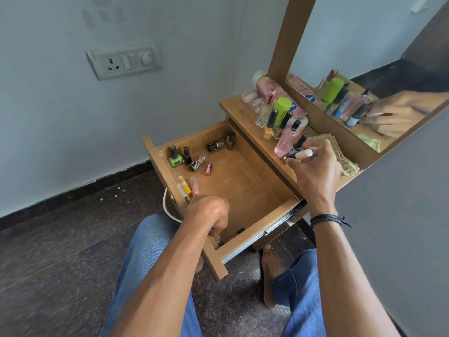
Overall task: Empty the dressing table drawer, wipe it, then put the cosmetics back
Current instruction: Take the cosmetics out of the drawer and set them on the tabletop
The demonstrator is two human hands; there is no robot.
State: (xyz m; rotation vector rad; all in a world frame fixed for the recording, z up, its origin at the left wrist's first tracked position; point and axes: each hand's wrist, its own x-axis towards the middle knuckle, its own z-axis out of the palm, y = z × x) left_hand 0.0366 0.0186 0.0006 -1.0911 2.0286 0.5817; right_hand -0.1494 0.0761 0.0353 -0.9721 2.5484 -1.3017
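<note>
Open drawer (243, 188), with nail polishes (175, 160) grouped at its far side. Your left hand (209, 214) reaches into the near corner, fingers curled; whether they hold anything cannot be told. Your right hand (314, 172) pinches a white-capped bottle (303, 154) above the counter (237, 107).

Lime-green nail polish (175, 159), brown drawer (245, 188)

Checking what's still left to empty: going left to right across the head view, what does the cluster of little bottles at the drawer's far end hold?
In order: green nail polish bottle → dark red polish bottle → clear bottle lying on its side → small pink tube → dark bottle lying down → brown upright bottle.
</note>
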